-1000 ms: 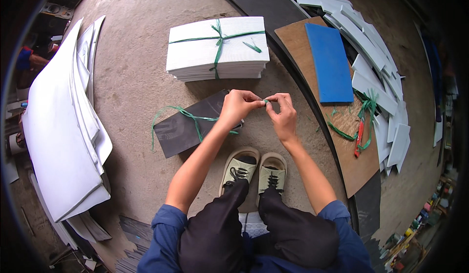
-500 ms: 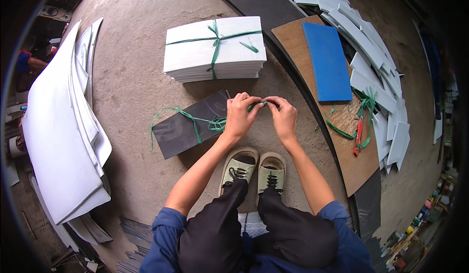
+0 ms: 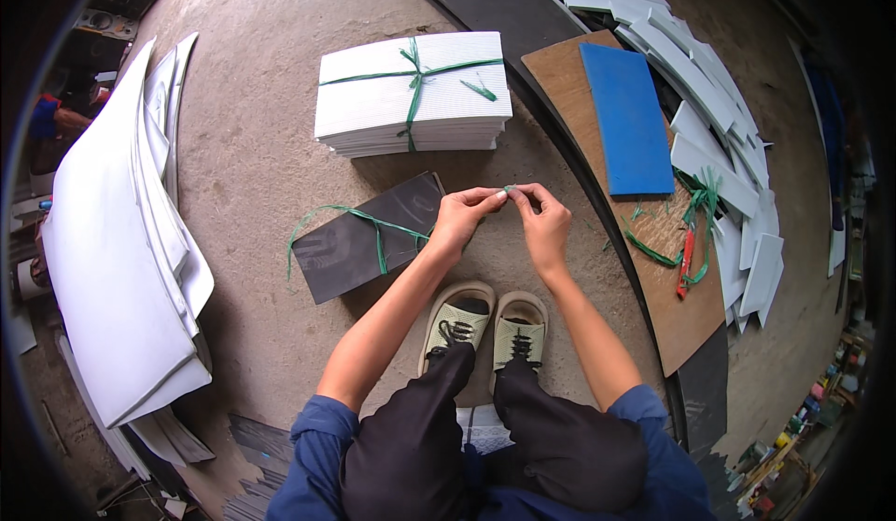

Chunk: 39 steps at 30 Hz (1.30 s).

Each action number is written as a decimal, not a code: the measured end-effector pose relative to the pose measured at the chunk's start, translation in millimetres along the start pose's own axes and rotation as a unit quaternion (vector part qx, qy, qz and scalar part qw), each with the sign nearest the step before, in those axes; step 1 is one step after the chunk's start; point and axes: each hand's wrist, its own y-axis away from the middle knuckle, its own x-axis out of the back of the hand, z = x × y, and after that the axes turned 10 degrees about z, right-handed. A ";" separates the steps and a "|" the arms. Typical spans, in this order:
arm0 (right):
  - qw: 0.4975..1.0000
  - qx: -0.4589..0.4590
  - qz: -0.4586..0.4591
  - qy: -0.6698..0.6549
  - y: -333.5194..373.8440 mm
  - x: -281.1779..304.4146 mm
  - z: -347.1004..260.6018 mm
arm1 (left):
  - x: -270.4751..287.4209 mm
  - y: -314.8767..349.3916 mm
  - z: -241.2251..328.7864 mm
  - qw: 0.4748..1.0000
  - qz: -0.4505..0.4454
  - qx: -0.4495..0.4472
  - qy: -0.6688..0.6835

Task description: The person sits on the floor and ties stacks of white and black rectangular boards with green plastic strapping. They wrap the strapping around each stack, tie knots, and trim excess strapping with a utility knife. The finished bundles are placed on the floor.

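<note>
My left hand and my right hand meet fingertip to fingertip above the floor, both closed in a pinch. A bit of green twine shows between the fingertips. Behind my left hand lies a dark rectangular block, perhaps a stack of sheets, with its right end partly hidden by that hand. Green plastic twine crosses this block, loops loosely past its left end and runs toward my left hand. Beyond it stands a stack of white ribbed sheets, tied crosswise with green twine.
On the right, a brown board carries a blue panel, a bunch of green twine and a red tool. White strips are heaped behind it. Large white sheets stand at left. A person's arm shows far left.
The twine bunched beside my left hand now runs straighter across the dark block. My left hand has shifted slightly right, and its fingers now cover most of the twine between the hands.
</note>
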 end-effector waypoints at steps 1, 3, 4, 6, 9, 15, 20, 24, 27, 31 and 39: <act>1.000 0.018 0.006 0.003 -0.7 -0.2 0.7 | 0.0 0.4 0.3 1.000 0.000 -0.002 0.004; 0.998 0.055 0.019 0.010 -3.0 1.0 2.1 | -0.8 0.7 1.4 1.000 0.016 -0.009 -0.002; 0.998 0.051 0.024 0.016 -5.2 3.5 3.1 | -0.7 0.4 2.1 0.999 0.033 -0.014 -0.011; 0.998 0.043 0.032 0.026 -10.1 9.0 3.8 | 2.9 -0.8 1.2 0.999 0.050 -0.017 -0.012; 0.996 0.018 -0.065 0.058 -11.7 12.1 0.4 | 10.8 -3.4 -1.5 0.999 0.045 -0.021 -0.012; 0.968 0.177 -0.150 0.098 -17.0 10.1 -5.9 | 14.5 -7.3 7.6 0.974 0.050 -0.100 -0.198; 0.940 0.168 -0.228 0.192 -19.4 9.6 -3.3 | 2.5 -9.6 12.4 0.925 0.107 -0.176 -0.320; 0.953 0.158 -0.191 0.176 -9.7 1.1 -5.4 | -5.8 -22.0 5.0 0.941 0.137 -0.155 -0.267; 0.958 0.125 -0.162 0.200 -2.1 -0.6 1.5 | -9.4 -32.7 -0.3 0.915 0.166 -0.159 -0.330; 0.973 0.062 -0.138 0.172 7.1 4.0 6.2 | -18.9 -41.4 -8.1 0.879 0.174 -0.223 -0.384; 0.981 0.017 -0.136 0.137 18.2 9.1 0.3 | -17.0 -39.8 -10.5 0.859 0.155 -0.277 -0.401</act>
